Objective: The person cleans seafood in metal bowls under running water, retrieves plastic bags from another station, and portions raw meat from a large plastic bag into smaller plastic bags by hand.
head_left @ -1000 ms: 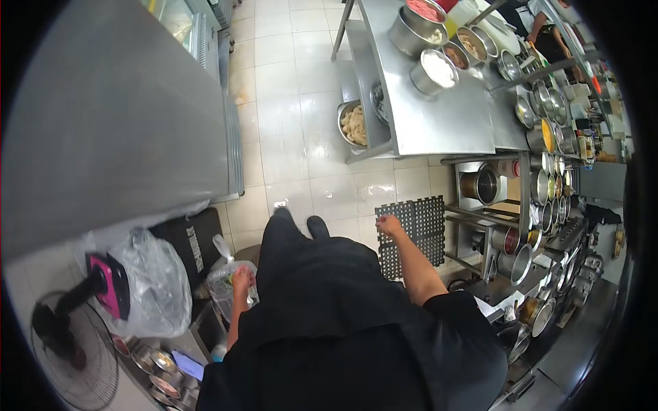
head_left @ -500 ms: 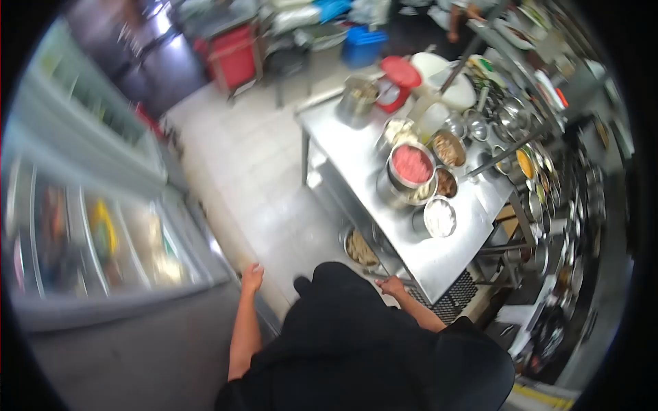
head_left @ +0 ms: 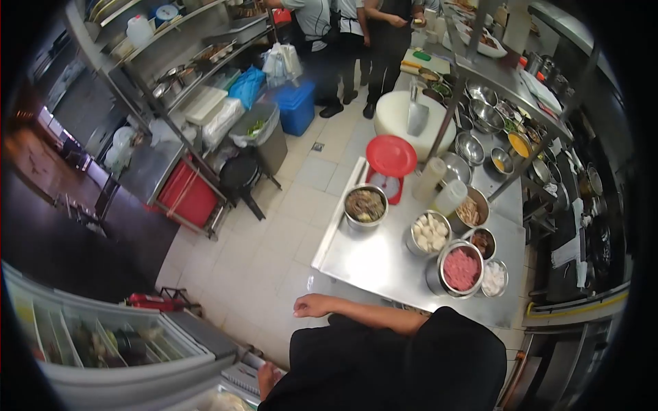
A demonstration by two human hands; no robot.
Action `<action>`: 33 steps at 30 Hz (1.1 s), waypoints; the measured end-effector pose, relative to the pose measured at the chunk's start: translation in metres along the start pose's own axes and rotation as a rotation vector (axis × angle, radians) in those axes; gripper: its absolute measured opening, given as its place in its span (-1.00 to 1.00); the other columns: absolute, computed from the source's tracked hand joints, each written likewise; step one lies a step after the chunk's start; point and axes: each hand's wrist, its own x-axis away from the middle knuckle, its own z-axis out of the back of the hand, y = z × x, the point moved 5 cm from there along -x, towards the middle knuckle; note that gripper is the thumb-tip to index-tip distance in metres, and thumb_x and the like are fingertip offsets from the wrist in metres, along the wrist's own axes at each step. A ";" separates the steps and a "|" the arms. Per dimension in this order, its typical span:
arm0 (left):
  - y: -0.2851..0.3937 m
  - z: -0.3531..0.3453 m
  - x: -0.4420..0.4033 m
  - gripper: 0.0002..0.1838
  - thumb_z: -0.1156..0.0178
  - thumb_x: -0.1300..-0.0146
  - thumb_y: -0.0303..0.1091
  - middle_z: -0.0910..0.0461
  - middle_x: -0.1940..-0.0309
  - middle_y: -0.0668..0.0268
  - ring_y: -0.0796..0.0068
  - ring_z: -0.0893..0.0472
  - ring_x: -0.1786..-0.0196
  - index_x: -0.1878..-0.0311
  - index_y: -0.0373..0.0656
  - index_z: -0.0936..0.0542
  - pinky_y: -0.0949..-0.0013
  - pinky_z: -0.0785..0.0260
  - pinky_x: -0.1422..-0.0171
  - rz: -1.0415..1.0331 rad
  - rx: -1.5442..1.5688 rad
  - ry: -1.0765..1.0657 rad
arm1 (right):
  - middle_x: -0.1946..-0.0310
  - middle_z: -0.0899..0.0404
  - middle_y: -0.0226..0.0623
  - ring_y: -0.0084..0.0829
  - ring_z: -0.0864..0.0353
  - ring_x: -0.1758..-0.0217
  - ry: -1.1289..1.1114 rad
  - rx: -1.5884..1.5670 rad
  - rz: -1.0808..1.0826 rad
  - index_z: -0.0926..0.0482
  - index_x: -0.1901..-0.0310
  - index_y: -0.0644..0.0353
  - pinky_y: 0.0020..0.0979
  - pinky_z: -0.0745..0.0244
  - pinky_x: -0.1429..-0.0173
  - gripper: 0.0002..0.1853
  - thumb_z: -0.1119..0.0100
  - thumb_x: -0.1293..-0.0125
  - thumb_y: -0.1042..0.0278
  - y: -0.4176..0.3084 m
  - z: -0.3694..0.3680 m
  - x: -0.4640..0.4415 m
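My right hand (head_left: 312, 305) hangs in front of my body over the tiled floor, near the left corner of the steel table (head_left: 349, 264). Its fingers are curled, and whether anything is inside them is too small to tell. My left hand (head_left: 268, 377) is low by the edge of the glass-topped fridge (head_left: 130, 373), partly cut off by my black clothing. On the table stand a pot of pink meat (head_left: 461, 268), a pot of pale pieces (head_left: 430, 232), a pot of dark food (head_left: 365, 206) and a red scale (head_left: 391, 156).
Several people stand at the back, one in a grey shirt (head_left: 313, 20). A black stool (head_left: 240, 175), a blue bin (head_left: 296, 108), a red crate (head_left: 187, 194) and steel shelving line the back left. Bowls and a stove lie to the right.
The view has swung left and up from the floor, past the table, to the back aisle. My right arm now reaches across my front; my left hand sits lower beside the fridge.
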 end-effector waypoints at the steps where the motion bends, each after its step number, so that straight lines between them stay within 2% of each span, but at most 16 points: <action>1: 0.012 0.002 -0.020 -0.73 0.05 -0.30 -0.15 -0.48 0.53 0.24 0.35 -0.52 0.58 0.34 -0.15 -0.47 0.32 -0.37 0.60 0.432 0.018 0.045 | 0.28 -0.61 -0.15 -0.28 -0.57 0.16 0.015 0.007 -0.003 -0.56 0.19 0.21 -0.29 -0.46 0.06 -0.57 -0.14 -0.21 -0.06 -0.008 0.015 -0.022; 2: 0.024 0.008 -0.033 -0.73 0.05 -0.30 -0.15 -0.48 0.53 0.24 0.35 -0.52 0.57 0.34 -0.16 -0.47 0.32 -0.38 0.59 0.419 -0.021 -0.011 | 0.29 -0.61 -0.16 -0.30 -0.58 0.17 0.022 -0.022 0.022 -0.56 0.18 0.22 -0.31 -0.46 0.06 -0.58 -0.16 -0.21 -0.04 -0.018 0.026 -0.044; 4: 0.066 0.014 -0.058 -0.72 0.05 -0.29 -0.15 -0.48 0.53 0.24 0.35 -0.52 0.56 0.34 -0.16 -0.47 0.32 -0.39 0.58 0.021 -0.122 -0.139 | 0.30 -0.61 -0.17 -0.32 -0.58 0.18 0.039 -0.057 0.054 -0.55 0.17 0.23 -0.32 -0.47 0.06 -0.58 -0.17 -0.21 -0.02 -0.029 0.048 -0.092; 7: 0.143 0.035 -0.091 -0.71 0.05 -0.29 -0.15 -0.48 0.53 0.24 0.35 -0.53 0.54 0.35 -0.17 -0.47 0.31 -0.40 0.57 -0.388 -0.427 -0.236 | 0.19 -0.61 -0.20 -0.37 -0.57 0.08 0.139 -0.127 -0.117 -0.53 0.07 0.25 -0.35 -0.45 -0.02 -0.60 -0.15 -0.26 0.06 -0.015 0.089 -0.129; 10: 0.270 0.050 -0.100 -0.71 0.05 -0.28 -0.15 -0.48 0.53 0.24 0.36 -0.53 0.52 0.36 -0.18 -0.47 0.30 -0.42 0.55 -1.073 -0.813 -0.310 | 0.21 -0.62 -0.26 -0.40 -0.56 0.11 0.400 -0.143 -0.275 -0.54 0.07 0.24 -0.36 -0.45 -0.01 -0.63 -0.18 -0.25 0.11 0.016 0.141 -0.162; 12: 0.369 0.039 -0.111 -0.70 0.05 -0.28 -0.15 -0.47 0.53 0.24 0.36 -0.53 0.51 0.37 -0.19 -0.48 0.30 -0.43 0.54 -1.094 -0.767 -0.383 | 0.22 -0.62 -0.26 -0.40 -0.56 0.12 0.500 -0.177 -0.317 -0.54 0.08 0.25 -0.37 -0.45 0.00 -0.63 -0.18 -0.26 0.11 0.006 0.170 -0.170; 13: 0.400 0.041 -0.186 -0.73 0.03 -0.26 -0.16 -0.44 0.57 0.26 0.38 -0.48 0.59 0.38 -0.17 -0.47 0.31 -0.42 0.57 -0.344 -0.450 -0.237 | 0.23 -0.62 -0.27 -0.41 -0.56 0.14 0.588 -0.204 -0.345 -0.55 0.09 0.25 -0.39 -0.45 0.02 -0.64 -0.18 -0.26 0.12 0.001 0.185 -0.171; 14: 0.454 0.034 -0.189 -0.76 0.00 -0.26 -0.19 -0.46 0.55 0.26 0.44 -0.46 0.62 0.36 -0.16 -0.50 0.34 -0.40 0.59 -0.372 -0.469 -0.170 | 0.23 -0.62 -0.27 -0.41 -0.56 0.14 0.598 -0.223 -0.355 -0.55 0.09 0.25 -0.39 -0.45 0.02 -0.64 -0.18 -0.26 0.12 -0.001 0.196 -0.176; 15: 0.508 0.023 -0.197 -0.80 -0.05 -0.25 -0.24 -0.50 0.50 0.27 0.49 -0.46 0.60 0.19 -0.15 -0.50 0.39 -0.37 0.61 -0.441 -0.521 -0.159 | 0.24 -0.61 -0.26 -0.42 -0.56 0.14 0.646 -0.268 -0.380 -0.55 0.09 0.26 -0.40 -0.45 0.03 -0.64 -0.18 -0.26 0.12 0.002 0.209 -0.179; 16: 0.558 0.009 -0.193 -0.71 -0.08 -0.24 -0.27 -0.53 0.43 0.29 0.52 -0.47 0.57 0.00 -0.13 -0.44 0.43 -0.35 0.59 -0.465 -0.468 -0.129 | 0.25 -0.61 -0.25 -0.44 -0.56 0.15 0.697 -0.312 -0.404 -0.55 0.10 0.26 -0.40 -0.45 0.04 -0.64 -0.18 -0.26 0.11 0.006 0.223 -0.181; 18: 0.650 -0.028 -0.185 -0.61 -0.10 -0.24 -0.26 -0.54 0.37 0.29 0.53 -0.49 0.53 -0.12 -0.11 -0.36 0.45 -0.36 0.53 -0.565 -0.370 -0.214 | 0.26 -0.61 -0.23 -0.46 -0.56 0.16 0.768 -0.342 -0.427 -0.55 0.11 0.28 -0.42 -0.45 0.04 -0.65 -0.19 -0.25 0.14 0.017 0.247 -0.188; 20: 0.720 -0.069 -0.177 -0.58 -0.10 -0.26 -0.23 -0.55 0.32 0.28 0.52 -0.51 0.47 -0.16 -0.11 -0.36 0.44 -0.38 0.47 -0.658 -0.371 -0.221 | 0.27 -0.62 -0.24 -0.47 -0.56 0.18 0.837 -0.384 -0.474 -0.54 0.12 0.29 -0.43 -0.45 0.03 -0.68 -0.21 -0.24 0.20 0.041 0.277 -0.191; 21: 0.745 -0.091 -0.168 -0.70 -0.03 -0.29 -0.19 -0.54 0.33 0.31 0.57 -0.50 0.46 0.00 -0.13 -0.41 0.43 -0.40 0.43 -0.686 -0.407 -0.193 | 0.28 -0.62 -0.26 -0.48 -0.57 0.19 0.876 -0.412 -0.467 -0.55 0.13 0.30 -0.44 -0.45 0.03 -0.71 -0.23 -0.23 0.24 0.060 0.290 -0.194; 24: 0.790 -0.142 -0.212 -0.61 -0.05 -0.29 -0.21 -0.56 0.27 0.27 0.46 -0.53 0.41 -0.17 -0.05 -0.36 0.37 -0.43 0.41 -0.633 -0.543 -0.250 | 0.28 -0.62 -0.29 -0.49 -0.56 0.18 0.876 -0.396 -0.489 -0.56 0.14 0.28 -0.44 -0.45 0.01 -0.71 -0.22 -0.24 0.23 0.084 0.346 -0.199; 28: 0.782 -0.186 -0.228 -0.69 0.03 -0.32 -0.21 -0.55 0.25 0.26 0.29 -0.56 0.31 -0.09 -0.01 -0.39 0.20 -0.48 0.30 -0.313 -0.520 -0.215 | 0.34 -0.58 -0.37 -0.54 -0.50 0.28 1.029 -0.528 -0.469 -0.56 0.14 0.26 -0.46 -0.43 0.10 -0.68 -0.22 -0.23 0.17 0.095 0.446 -0.199; 33: 0.800 -0.253 -0.239 -0.76 -0.01 -0.26 -0.26 -0.52 0.32 0.26 0.32 -0.54 0.34 0.05 -0.10 -0.43 0.23 -0.43 0.35 -0.104 -0.771 -0.392 | 0.32 -0.58 -0.33 -0.50 -0.51 0.24 1.146 -0.515 -0.407 -0.56 0.13 0.27 -0.44 -0.43 0.10 -0.65 -0.21 -0.22 0.14 0.076 0.584 -0.203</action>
